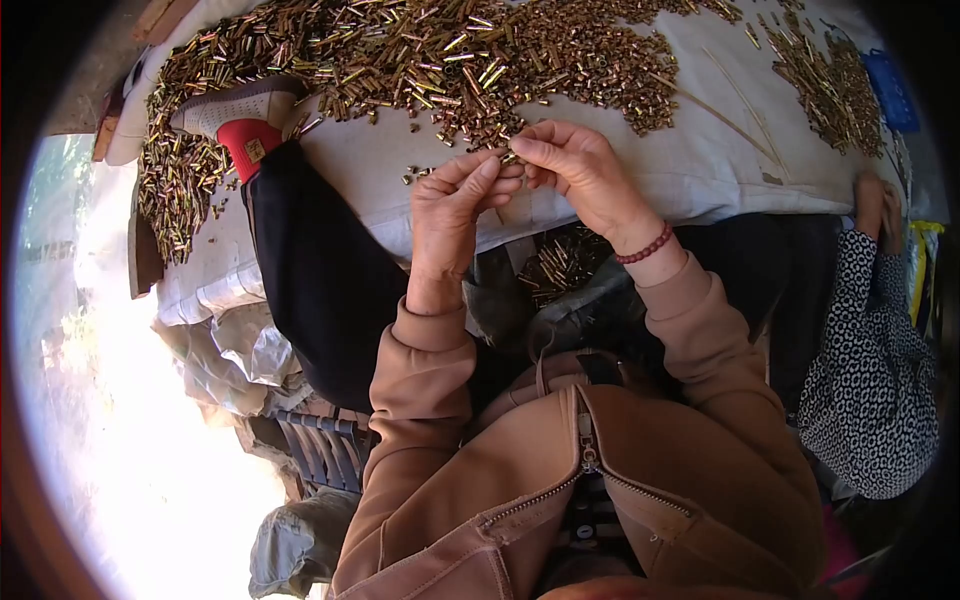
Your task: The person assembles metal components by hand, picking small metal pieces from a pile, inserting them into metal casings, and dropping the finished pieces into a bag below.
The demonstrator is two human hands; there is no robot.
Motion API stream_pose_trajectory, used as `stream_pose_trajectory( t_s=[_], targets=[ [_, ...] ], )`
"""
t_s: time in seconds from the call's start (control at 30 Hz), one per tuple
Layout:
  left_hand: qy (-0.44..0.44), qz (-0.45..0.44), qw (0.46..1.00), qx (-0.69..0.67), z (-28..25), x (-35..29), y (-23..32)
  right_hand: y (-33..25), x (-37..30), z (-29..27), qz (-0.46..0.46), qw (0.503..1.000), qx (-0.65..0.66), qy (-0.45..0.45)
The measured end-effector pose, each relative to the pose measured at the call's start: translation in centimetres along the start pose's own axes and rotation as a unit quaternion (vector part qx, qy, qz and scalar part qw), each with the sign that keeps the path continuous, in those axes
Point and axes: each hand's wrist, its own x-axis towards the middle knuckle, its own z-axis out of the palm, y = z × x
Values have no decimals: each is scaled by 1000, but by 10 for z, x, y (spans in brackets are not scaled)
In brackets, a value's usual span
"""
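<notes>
Above the near edge of the cloth-covered table (pixel 640 165), my left hand (pixel 450 205) and my right hand (pixel 580 170) meet fingertip to fingertip. Both are closed in a pinch around a small brass-coloured metal piece (pixel 508 157), mostly hidden by the fingers. Just beyond them spreads a large heap of small metal sleeves and rods (pixel 480 75), gold and rusty brown in colour. A few loose short pieces (pixel 415 174) lie beside my left hand. Below my wrists, a dark bag (pixel 560 265) holds more slender metal parts.
A leg with a red sock (pixel 247 146) and pale shoe (pixel 238 105) rests on the table at left. Thin sticks (pixel 735 120) lie right of the heap, near a second pile (pixel 825 85) and a blue object (pixel 890 90). Another person's hand (pixel 872 205) is at the right edge.
</notes>
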Motion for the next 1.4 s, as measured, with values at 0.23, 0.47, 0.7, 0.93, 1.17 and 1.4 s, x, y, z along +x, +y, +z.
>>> stream_pose_trajectory(
  t_s=[0.23,0.47,0.7,0.93,1.17,1.4],
  targets=[
    [-40,-31,996,-73,-2,2,-3,14,4,-7,61,981,176,-60],
    [-15,-29,998,-59,-2,3,-8,19,6,-9,64,979,186,-55],
    [-36,-44,994,-95,-3,4,-10,20,9,-11,77,970,211,-96],
    [-39,-41,994,-89,-5,1,-2,-6,13,-22,-44,996,-74,-3],
    [-122,-38,990,65,-1,-4,15,3,21,-29,-365,669,-640,102],
    [83,175,911,363,-3,47,12,6,15,-25,-335,656,-667,105]
  ],
)
